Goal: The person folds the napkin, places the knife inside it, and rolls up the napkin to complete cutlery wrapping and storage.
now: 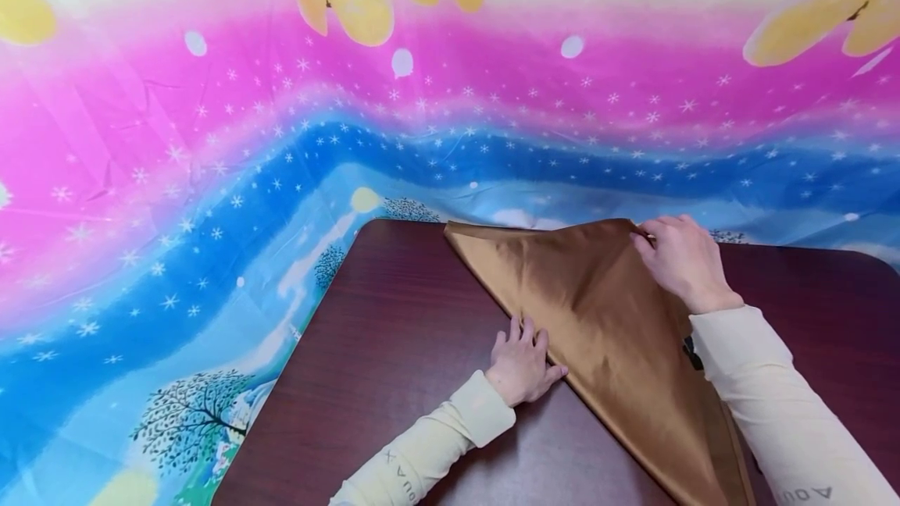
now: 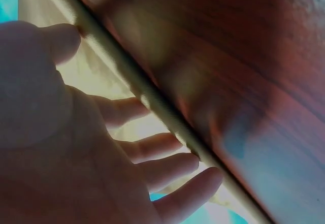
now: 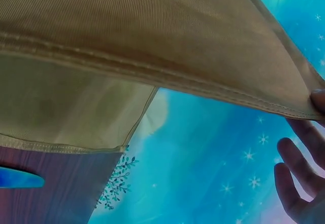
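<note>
A shiny golden-brown satin cloth (image 1: pixel 583 287) lies slantwise on the table, doubled over along a diagonal edge. My left hand (image 1: pixel 520 358) touches that folded edge with its fingers spread; the left wrist view has the fingertips right along the fold (image 2: pixel 152 99). At the far side, my right hand (image 1: pixel 682 256) pinches a corner of the cloth between thumb and finger. The right wrist view shows this upper layer (image 3: pixel 167 36) raised, its stitched hem stretched toward the hand. Beneath it is the lower layer (image 3: pixel 66 107), with its corner near the table's edge.
The dark red wood-grain table (image 1: pixel 394 318) has rounded corners. Behind and left of it hangs a printed backdrop (image 1: pixel 239 100) in pink and blue with snowflakes. A small dark object (image 1: pixel 692 352) shows by the right sleeve. A blue piece (image 3: pixel 20 178) appears at the right wrist view's left edge.
</note>
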The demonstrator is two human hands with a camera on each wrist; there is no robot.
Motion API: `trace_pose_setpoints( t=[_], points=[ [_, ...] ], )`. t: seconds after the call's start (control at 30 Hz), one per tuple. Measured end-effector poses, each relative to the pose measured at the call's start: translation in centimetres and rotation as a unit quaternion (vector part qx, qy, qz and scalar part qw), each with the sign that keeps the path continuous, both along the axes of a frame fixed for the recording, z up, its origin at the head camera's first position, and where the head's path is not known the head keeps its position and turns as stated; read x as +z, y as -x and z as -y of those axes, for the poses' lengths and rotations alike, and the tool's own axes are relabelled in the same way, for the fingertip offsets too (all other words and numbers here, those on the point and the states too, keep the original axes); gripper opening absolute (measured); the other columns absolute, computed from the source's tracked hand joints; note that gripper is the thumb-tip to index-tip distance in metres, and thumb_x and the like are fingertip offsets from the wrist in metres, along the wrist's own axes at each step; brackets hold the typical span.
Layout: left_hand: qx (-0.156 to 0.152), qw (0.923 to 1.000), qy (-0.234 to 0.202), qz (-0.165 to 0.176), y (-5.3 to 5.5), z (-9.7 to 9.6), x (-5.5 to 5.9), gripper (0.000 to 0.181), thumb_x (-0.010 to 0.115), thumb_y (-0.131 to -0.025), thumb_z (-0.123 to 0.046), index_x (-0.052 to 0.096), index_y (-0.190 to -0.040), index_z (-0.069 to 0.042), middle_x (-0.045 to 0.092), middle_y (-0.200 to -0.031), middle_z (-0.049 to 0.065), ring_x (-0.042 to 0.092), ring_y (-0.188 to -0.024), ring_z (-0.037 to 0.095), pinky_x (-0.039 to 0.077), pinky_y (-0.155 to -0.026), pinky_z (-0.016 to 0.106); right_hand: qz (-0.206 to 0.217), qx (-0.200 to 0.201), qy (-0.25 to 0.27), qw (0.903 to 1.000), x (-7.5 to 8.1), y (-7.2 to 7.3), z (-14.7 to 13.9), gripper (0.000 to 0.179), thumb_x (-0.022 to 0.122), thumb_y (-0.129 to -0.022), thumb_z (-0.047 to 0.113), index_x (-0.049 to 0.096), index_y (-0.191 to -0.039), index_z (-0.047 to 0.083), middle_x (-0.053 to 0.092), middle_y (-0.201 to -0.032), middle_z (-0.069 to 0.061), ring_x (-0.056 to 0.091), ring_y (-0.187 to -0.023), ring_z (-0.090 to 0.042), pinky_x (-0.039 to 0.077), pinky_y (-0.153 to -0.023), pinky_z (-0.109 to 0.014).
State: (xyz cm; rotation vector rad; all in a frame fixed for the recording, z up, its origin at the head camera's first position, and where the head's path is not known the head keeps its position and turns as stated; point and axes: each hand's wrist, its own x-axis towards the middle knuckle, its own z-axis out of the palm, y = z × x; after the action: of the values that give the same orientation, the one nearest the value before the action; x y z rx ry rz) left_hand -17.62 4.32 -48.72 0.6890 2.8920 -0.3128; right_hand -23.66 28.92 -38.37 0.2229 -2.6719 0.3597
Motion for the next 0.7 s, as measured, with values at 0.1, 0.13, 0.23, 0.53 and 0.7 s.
trace_pose_setpoints(
  t=[0.1,0.13,0.23,0.53,0.7],
  points=[
    [0.0,1.0,-0.003,0.003,0.2,-0.2,0.0,0.071,0.029,-0.093,-0.07,0.036,-0.147,-0.026,0.029,-0.157,0.003,0.026,-0.147,0.025,0.035,-0.108,0.037,0.0,-0.004,0.0,1.0,0.0,0.0,-0.4,0.026,0.059,-0.092,0.017,0.069,-0.108,-0.002,0.067,-0.108,-0.025,0.056,-0.101,-0.046,0.044,-0.08,-0.059],
    [-0.001,1.0,-0.004,0.002,0.2,-0.2,0.0,0.071,0.029,-0.093,-0.07,0.036,-0.147,-0.026,0.03,-0.157,0.003,0.026,-0.147,0.024,0.035,-0.108,0.037,0.0,-0.005,0.0,1.0,0.1,0.0,-0.6,0.026,0.059,-0.092,0.016,0.069,-0.108,-0.002,0.067,-0.108,-0.026,0.056,-0.101,-0.046,0.044,-0.079,-0.059],
    [0.0,1.0,0.001,-0.001,0.4,-0.5,0.0,0.07,0.027,-0.093,-0.07,0.036,-0.147,-0.026,0.029,-0.157,0.002,0.026,-0.147,0.023,0.035,-0.108,0.036,-0.001,-0.008,0.001,1.0,0.2,0.1,-0.9,0.026,0.059,-0.093,0.016,0.068,-0.108,-0.002,0.067,-0.106,-0.027,0.056,-0.099,-0.047,0.044,-0.079,-0.059],
    [-0.003,0.9999,0.001,-0.01,0.8,-1.1,0.2,0.069,0.028,-0.094,-0.069,0.037,-0.146,-0.025,0.029,-0.158,0.004,0.027,-0.146,0.024,0.035,-0.109,0.037,0.003,-0.022,0.011,0.9997,0.5,0.2,-1.7,0.028,0.057,-0.094,0.018,0.068,-0.11,-0.002,0.065,-0.11,-0.029,0.054,-0.103,-0.05,0.042,-0.081,-0.062],
    [0.0,1.0,0.004,-0.003,1.0,-1.5,0.2,0.069,0.028,-0.094,-0.069,0.036,-0.147,-0.026,0.027,-0.158,0.002,0.026,-0.147,0.023,0.035,-0.11,0.036,0.0,-0.03,0.017,0.9994,0.6,0.2,-2.3,0.028,0.057,-0.094,0.018,0.068,-0.111,-0.002,0.065,-0.109,-0.029,0.054,-0.103,-0.05,0.041,-0.08,-0.063]
  ],
)
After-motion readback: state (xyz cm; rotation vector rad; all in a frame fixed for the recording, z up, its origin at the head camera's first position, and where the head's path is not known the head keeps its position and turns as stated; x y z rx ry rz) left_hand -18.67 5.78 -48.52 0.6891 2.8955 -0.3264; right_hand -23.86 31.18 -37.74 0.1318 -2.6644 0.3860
